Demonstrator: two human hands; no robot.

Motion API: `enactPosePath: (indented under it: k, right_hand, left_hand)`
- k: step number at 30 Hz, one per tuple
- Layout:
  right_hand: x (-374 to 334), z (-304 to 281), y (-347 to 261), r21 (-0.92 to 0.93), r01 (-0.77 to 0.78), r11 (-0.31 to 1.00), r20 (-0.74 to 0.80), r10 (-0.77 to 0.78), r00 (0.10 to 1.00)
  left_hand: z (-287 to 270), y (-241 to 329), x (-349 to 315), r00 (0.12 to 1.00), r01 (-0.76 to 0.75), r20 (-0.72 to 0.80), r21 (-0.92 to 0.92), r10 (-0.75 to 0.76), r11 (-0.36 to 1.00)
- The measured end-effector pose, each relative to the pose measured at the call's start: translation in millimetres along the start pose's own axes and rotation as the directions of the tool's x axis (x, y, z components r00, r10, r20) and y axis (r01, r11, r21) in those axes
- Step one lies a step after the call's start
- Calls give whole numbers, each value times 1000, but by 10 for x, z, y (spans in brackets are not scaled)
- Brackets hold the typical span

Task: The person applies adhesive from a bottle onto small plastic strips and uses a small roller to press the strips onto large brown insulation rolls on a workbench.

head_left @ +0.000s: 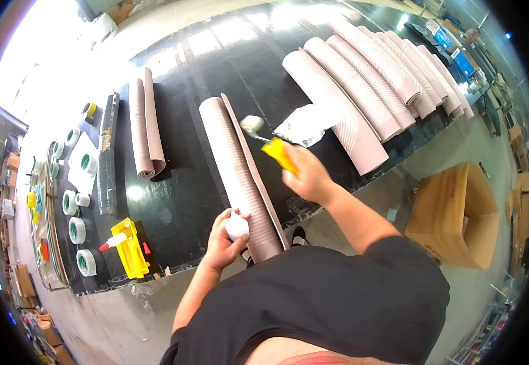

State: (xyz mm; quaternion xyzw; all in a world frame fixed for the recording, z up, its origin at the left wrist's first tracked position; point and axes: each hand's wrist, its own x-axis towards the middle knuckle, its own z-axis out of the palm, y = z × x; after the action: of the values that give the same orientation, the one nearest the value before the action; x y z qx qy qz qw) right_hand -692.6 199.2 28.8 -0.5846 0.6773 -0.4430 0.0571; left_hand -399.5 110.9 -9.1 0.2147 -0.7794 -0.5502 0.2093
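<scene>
Here in the middle of the frame, the right hand (307, 173) has its fingers clamped round the handle of a yellow-handled roller (281, 156), its pale head pointing to the upper left, a touch blurred. Down at lower centre, the left hand (221, 244) has fingers and thumb closed round a small white object (237, 226), perhaps a bottle, though its shape is too washed out to be sure. And there's the pinkish mat roll (235, 164), running from upper centre down to the person's body, its loose edge standing along the right side, the left hand right at its lower end.

All this on a big black table (182, 128)! A crumpled white sheet (304, 125) lies right of the roller head, and beyond it a row of matching rolls (343, 115) fills the upper right. Over on the left, a shorter pink roll (140, 128); nearer the lower left, a yellow tray (132, 261) with a red-tipped bottle (116, 240) across it. Far right, an open cardboard box (438, 213) stands on the floor.
</scene>
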Motion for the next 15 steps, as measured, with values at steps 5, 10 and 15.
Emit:
enactPosePath:
  k: [5, 10, 15]
  right_hand:
    - [-1295, -233, 591, -326, -336, 884, -174, 293, 940]
    - [-1145, -39, 442, -569, -437, 697, -285, 332, 899]
    - [-781, 231, -466, 208, -475, 855, 187, 442, 877]
  left_hand:
    - [-20, -57, 467, 989, -134, 115, 388, 97, 912]
    - [101, 69, 1088, 985, -116, 146, 152, 94, 981]
    - [209, -162, 1162, 996, 86, 28, -278, -81, 957]
